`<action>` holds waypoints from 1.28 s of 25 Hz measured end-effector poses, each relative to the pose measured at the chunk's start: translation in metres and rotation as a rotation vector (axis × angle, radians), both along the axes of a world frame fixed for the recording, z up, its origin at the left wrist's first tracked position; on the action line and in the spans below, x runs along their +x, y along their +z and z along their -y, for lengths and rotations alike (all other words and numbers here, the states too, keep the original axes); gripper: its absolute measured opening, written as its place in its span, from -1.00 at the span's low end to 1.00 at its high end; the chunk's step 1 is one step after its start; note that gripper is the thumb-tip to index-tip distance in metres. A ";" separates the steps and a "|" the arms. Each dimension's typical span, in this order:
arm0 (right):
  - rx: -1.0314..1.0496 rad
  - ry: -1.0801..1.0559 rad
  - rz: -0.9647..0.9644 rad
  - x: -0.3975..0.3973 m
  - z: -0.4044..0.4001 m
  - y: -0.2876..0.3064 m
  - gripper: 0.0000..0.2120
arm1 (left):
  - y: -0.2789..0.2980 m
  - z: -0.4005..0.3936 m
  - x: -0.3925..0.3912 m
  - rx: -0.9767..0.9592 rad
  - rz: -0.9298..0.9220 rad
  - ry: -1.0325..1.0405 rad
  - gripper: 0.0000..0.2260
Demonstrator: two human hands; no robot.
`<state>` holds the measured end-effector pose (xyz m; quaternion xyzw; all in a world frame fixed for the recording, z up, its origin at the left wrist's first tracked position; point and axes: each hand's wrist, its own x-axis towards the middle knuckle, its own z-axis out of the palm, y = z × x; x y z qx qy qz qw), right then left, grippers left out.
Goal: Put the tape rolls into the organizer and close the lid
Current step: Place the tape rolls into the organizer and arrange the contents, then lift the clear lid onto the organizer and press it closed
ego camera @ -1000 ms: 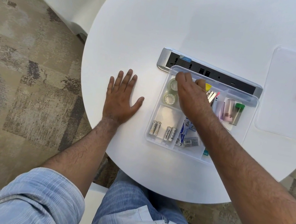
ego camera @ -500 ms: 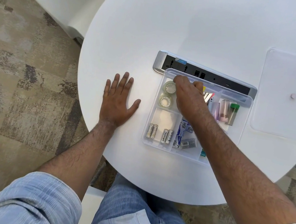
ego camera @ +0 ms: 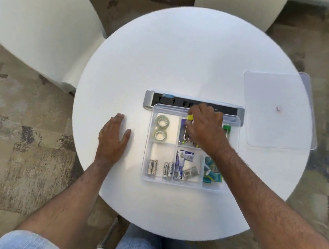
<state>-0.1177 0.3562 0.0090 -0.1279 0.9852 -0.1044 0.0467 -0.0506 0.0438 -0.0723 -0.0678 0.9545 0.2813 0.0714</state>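
Note:
A clear organizer (ego camera: 160,152) with several compartments lies on the round white table (ego camera: 191,53). Two clear tape rolls (ego camera: 162,121) (ego camera: 160,134) sit side by side in its far left compartment. My right hand (ego camera: 205,127) hovers over the far middle compartment with fingers bent and apart, and nothing shows in its grip. A yellow-tipped item (ego camera: 189,117) lies at its fingertips. Just left of the organizer, my left hand (ego camera: 113,140) rests flat on the table. The clear lid (ego camera: 274,123) lies apart on the table's right edge.
A grey power strip (ego camera: 163,99) lies along the organizer's far side. Batteries (ego camera: 160,167), staple boxes (ego camera: 184,163) and blue clips (ego camera: 212,172) fill the near compartments. White chairs stand at the far left (ego camera: 36,20) and beyond the table (ego camera: 239,1).
My right hand has moved right, off the tape rolls' compartment to the middle one, uncovering both rolls. The left hand stays flat. The camera has pulled back.

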 end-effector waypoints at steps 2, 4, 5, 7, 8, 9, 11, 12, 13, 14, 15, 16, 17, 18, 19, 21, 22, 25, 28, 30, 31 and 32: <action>-0.022 -0.085 0.007 0.008 -0.022 0.001 -0.67 | 0.021 -0.010 -0.012 0.064 -0.059 0.037 -0.50; -0.039 -0.165 0.016 0.017 -0.046 0.002 -0.60 | 0.043 -0.030 -0.028 0.100 -0.107 0.019 -0.55; -0.032 -0.206 0.024 0.022 -0.058 0.002 -0.57 | 0.053 -0.043 -0.035 0.115 -0.129 -0.001 -0.56; -0.013 -0.292 0.060 0.032 -0.078 0.000 -0.52 | 0.068 -0.068 -0.049 0.125 -0.167 -0.058 -0.57; -0.018 -0.338 0.081 0.036 -0.089 0.000 -0.51 | 0.073 -0.083 -0.057 0.116 -0.182 -0.100 -0.57; -0.027 -0.379 0.092 0.041 -0.099 0.000 -0.50 | 0.077 -0.097 -0.064 0.102 -0.192 -0.144 -0.57; -0.048 -0.475 0.100 0.050 -0.122 -0.003 -0.51 | 0.083 -0.129 -0.079 0.105 -0.201 -0.242 -0.57; -0.064 -0.532 0.095 0.056 -0.134 -0.005 -0.52 | 0.085 -0.146 -0.087 0.109 -0.198 -0.293 -0.57; -0.081 -0.599 0.090 0.061 -0.147 -0.007 -0.52 | 0.088 -0.166 -0.096 0.104 -0.194 -0.348 -0.56; -0.091 -0.658 0.091 0.066 -0.158 -0.009 -0.52 | 0.090 -0.183 -0.106 0.087 -0.192 -0.394 -0.55; -0.095 -0.706 0.106 0.070 -0.167 -0.011 -0.51 | 0.093 -0.199 -0.117 0.068 -0.197 -0.435 -0.55; -0.098 -0.748 0.130 0.075 -0.178 -0.014 -0.49 | 0.095 -0.218 -0.128 0.050 -0.202 -0.476 -0.55; -0.101 -0.783 0.160 0.080 -0.188 -0.015 -0.47 | 0.096 -0.237 -0.138 0.036 -0.194 -0.510 -0.55; -0.109 -0.815 0.189 0.085 -0.196 -0.018 -0.44 | 0.096 -0.257 -0.147 0.017 -0.172 -0.543 -0.53; -0.121 -0.846 0.209 0.089 -0.203 -0.021 -0.42 | 0.095 -0.277 -0.156 -0.016 -0.139 -0.585 -0.51; -0.177 -0.916 0.230 0.096 -0.214 -0.027 -0.41 | 0.093 -0.316 -0.171 -0.108 -0.064 -0.684 -0.43; -0.215 -0.956 0.235 0.098 -0.218 -0.029 -0.41 | 0.091 -0.333 -0.176 -0.153 -0.037 -0.730 -0.39; -0.322 -1.062 0.235 0.102 -0.226 -0.036 -0.43 | 0.085 -0.383 -0.197 -0.221 0.027 -0.819 -0.34; -0.413 -1.106 0.242 0.105 -0.229 -0.048 -0.43 | 0.073 -0.423 -0.224 -0.254 0.087 -0.844 -0.34; -0.517 -1.175 0.224 0.104 -0.230 -0.054 -0.43 | 0.065 -0.442 -0.241 -0.280 0.102 -0.855 -0.33; -0.578 -1.216 0.213 0.103 -0.230 -0.056 -0.44 | 0.062 -0.449 -0.248 -0.295 0.099 -0.861 -0.33; -0.631 -1.252 0.206 0.101 -0.230 -0.057 -0.45 | 0.059 -0.454 -0.256 -0.310 0.097 -0.865 -0.32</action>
